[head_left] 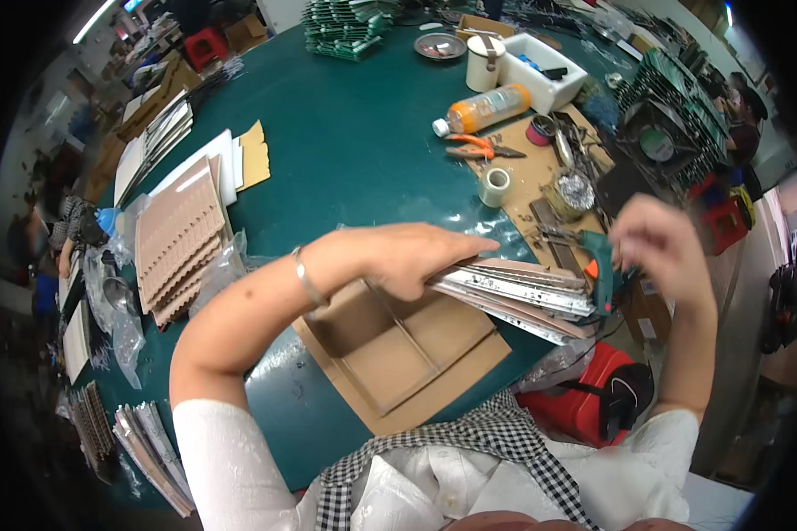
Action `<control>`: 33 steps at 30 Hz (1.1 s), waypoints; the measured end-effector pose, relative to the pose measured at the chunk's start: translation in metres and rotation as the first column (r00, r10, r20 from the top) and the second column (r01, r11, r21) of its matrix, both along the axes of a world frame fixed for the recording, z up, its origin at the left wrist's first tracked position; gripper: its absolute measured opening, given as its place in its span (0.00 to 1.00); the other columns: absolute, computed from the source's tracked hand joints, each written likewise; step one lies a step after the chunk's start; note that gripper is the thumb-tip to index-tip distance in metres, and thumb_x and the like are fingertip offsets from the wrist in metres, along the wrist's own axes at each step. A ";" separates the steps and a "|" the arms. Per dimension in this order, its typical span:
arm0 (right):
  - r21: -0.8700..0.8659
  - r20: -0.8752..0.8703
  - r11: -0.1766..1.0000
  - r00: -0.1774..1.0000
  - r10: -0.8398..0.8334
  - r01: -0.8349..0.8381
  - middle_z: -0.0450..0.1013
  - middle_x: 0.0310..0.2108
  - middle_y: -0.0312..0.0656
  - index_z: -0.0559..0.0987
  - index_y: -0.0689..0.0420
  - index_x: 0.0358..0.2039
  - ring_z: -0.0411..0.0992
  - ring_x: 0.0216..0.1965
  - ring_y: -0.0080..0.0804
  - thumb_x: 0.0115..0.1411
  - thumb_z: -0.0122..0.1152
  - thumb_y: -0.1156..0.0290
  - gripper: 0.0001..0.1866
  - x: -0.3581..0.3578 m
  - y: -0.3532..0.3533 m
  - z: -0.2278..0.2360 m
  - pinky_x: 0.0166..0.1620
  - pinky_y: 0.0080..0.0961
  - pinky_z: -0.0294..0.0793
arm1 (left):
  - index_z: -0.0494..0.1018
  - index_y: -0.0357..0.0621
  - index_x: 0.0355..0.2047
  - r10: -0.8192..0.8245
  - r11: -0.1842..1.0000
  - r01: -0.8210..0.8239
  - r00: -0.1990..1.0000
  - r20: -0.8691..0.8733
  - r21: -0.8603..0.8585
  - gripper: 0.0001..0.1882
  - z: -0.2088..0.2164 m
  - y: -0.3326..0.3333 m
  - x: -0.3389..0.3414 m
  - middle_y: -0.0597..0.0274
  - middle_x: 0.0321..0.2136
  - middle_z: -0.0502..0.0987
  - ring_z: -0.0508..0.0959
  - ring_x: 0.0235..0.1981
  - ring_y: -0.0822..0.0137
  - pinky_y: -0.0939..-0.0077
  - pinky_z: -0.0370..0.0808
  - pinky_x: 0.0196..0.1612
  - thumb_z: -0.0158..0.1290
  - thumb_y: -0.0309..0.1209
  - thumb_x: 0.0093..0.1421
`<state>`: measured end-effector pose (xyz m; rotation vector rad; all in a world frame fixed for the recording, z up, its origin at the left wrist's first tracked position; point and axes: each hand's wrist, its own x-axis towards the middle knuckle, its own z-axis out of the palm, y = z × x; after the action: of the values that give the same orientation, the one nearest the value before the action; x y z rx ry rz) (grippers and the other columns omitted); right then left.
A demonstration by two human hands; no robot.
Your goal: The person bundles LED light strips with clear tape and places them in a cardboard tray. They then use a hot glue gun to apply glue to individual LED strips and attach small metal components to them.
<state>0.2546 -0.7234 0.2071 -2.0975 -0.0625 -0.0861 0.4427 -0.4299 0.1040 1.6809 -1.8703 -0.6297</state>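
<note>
My left hand is closed on the far end of a stack of thin panels with pinkish-brown faces and speckled white edges. The panels fan apart slightly toward the right. Beneath that hand lies a shallow brown cardboard tray with a thin divider across it. My right hand is raised at the right, smeared by motion, its fingers curled. Close beside those fingers is a green tool with an orange trigger, resembling a glue gun, at the panels' right end. Whether the fingers grip it is unclear.
Pinkish-brown panels are piled at the left. At the back right stand an orange drink bottle, orange-handled pliers, a tape roll, a white foam box and a black fan. A red bag sits near my lap.
</note>
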 end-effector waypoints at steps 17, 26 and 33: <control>-0.125 0.061 0.964 0.972 -0.229 0.235 0.77 0.36 0.46 0.83 0.60 0.38 0.77 0.40 0.42 0.59 0.60 0.79 0.08 -0.061 0.056 -0.145 0.45 0.32 0.74 | 0.73 0.54 0.48 -0.091 0.987 -0.044 0.642 0.761 0.155 0.14 -0.046 -0.082 0.011 0.68 0.39 0.78 0.77 0.47 0.64 0.63 0.72 0.49 0.52 0.32 0.61; 0.150 0.160 0.955 0.947 -0.278 0.255 0.76 0.35 0.43 0.83 0.60 0.38 0.76 0.38 0.33 0.58 0.60 0.82 0.09 -0.080 0.064 -0.165 0.44 0.27 0.74 | 0.70 0.58 0.61 0.060 0.981 -0.185 0.543 0.838 0.049 0.27 -0.061 -0.072 -0.005 0.65 0.54 0.74 0.73 0.56 0.64 0.63 0.70 0.57 0.55 0.26 0.59; 0.532 0.062 0.784 0.909 -0.412 0.319 0.77 0.39 0.39 0.80 0.67 0.41 0.77 0.42 0.25 0.62 0.58 0.85 0.08 -0.111 0.034 -0.145 0.50 0.22 0.76 | 0.73 0.53 0.58 0.179 0.939 -0.342 0.552 0.814 0.026 0.27 -0.033 -0.062 -0.031 0.65 0.52 0.77 0.73 0.57 0.63 0.65 0.69 0.56 0.54 0.22 0.57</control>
<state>0.1431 -0.6898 0.0621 -1.5333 0.2460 -0.4768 0.4118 -0.4923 0.0714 2.6129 -2.0646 0.1766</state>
